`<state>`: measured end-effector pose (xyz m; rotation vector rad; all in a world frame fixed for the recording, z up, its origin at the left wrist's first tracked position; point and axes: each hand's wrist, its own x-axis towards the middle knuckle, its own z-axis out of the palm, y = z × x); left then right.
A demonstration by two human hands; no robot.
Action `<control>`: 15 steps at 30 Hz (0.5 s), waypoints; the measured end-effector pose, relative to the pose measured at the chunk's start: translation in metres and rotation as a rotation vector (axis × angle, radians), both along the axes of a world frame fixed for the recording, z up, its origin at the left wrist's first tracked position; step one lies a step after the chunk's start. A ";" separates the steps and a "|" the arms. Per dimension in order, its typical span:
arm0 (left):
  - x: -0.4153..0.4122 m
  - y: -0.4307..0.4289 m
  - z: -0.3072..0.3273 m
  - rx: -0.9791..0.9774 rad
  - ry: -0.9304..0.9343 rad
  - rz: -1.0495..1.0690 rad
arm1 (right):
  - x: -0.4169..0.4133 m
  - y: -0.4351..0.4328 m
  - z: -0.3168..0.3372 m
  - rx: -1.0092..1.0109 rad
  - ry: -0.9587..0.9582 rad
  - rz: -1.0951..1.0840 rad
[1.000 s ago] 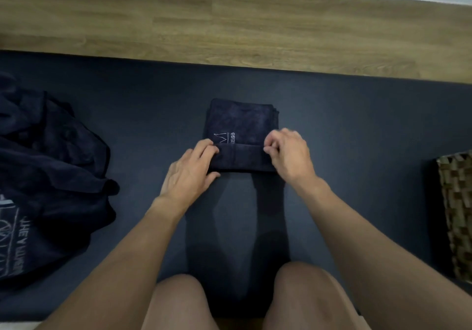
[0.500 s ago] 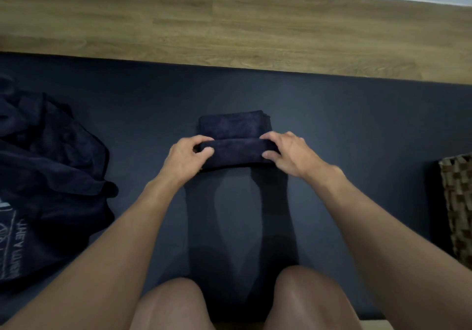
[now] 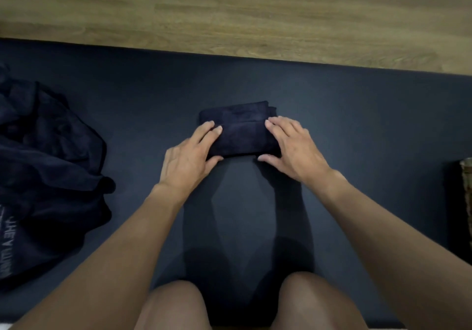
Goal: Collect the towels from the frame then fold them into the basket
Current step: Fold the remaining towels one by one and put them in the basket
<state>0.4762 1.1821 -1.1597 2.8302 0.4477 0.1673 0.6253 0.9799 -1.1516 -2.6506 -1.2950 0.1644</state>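
**Both hands flat on the folded towel, mid-mat**

Nearest the camera, two bare knees (image 3: 229,304) sit at the bottom edge, and both forearms reach forward over the dark mat (image 3: 357,130). The left hand (image 3: 187,157) lies on the left end of the folded towel (image 3: 242,135). Its fingers (image 3: 210,131) are straight and close together on top of the cloth, with the thumb against the towel's near edge. The right hand (image 3: 295,148) does the same on the right end: fingers (image 3: 277,125) extended and slightly fanned across the top, thumb low along the near edge. Neither hand curls round the fabric.

The towel is a compact dark navy bundle lying flat in the middle of the mat, with a fold line running across it between the two hands. Well off to the left is a loose heap of dark towels (image 3: 48,171) with pale lettering. At the far right edge a sliver of the woven basket (image 3: 468,189) shows, well apart from the towel. Beyond the mat runs the wooden floor (image 3: 229,17).
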 end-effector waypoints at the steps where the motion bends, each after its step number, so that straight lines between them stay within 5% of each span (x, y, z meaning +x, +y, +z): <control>1: 0.005 0.001 0.000 -0.054 0.018 0.024 | 0.007 0.003 0.001 -0.045 0.032 0.009; 8: 0.036 0.022 0.004 -0.594 0.005 0.228 | 0.066 0.040 0.025 -0.097 0.397 0.016; 11: 0.054 0.025 0.003 -0.913 -0.050 0.420 | 0.082 0.048 0.023 0.027 0.517 -0.065; 15: 0.071 0.017 0.006 -0.986 -0.102 0.656 | 0.081 0.054 0.010 0.193 0.485 -0.213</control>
